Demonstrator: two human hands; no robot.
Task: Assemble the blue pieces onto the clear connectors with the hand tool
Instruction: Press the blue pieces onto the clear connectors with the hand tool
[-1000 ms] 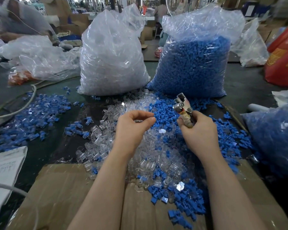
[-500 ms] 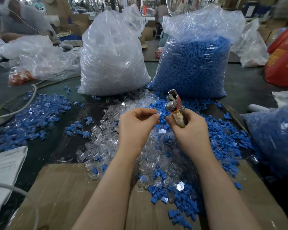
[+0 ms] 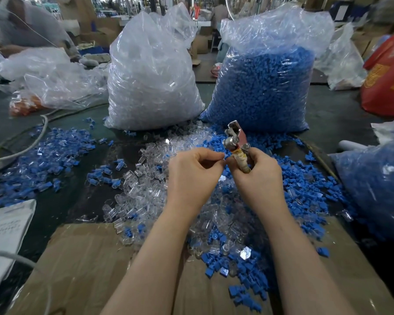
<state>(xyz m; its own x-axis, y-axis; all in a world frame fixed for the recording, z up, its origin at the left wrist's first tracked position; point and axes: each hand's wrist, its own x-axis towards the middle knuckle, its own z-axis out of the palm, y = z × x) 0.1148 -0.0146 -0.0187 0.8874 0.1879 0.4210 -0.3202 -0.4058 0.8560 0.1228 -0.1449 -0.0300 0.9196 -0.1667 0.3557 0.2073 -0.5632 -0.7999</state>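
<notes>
The right hand (image 3: pixel 258 176) grips the hand tool (image 3: pixel 236 144), and the left hand (image 3: pixel 192 173) pinches its fingertips together beside it, over clear connectors (image 3: pixel 143 192) on the bench (image 3: pixel 55 201).

Both bare forearms are reaching forward from the near edge of the tabletop, converging toward its middle. The left hand (image 3: pixel 195 172) is curling its fingers, thumb and fingertips pinched together. The right hand (image 3: pixel 258 176) is gripping upright, fingers wrapped tight, almost touching the left hand's fingertips.
</notes>
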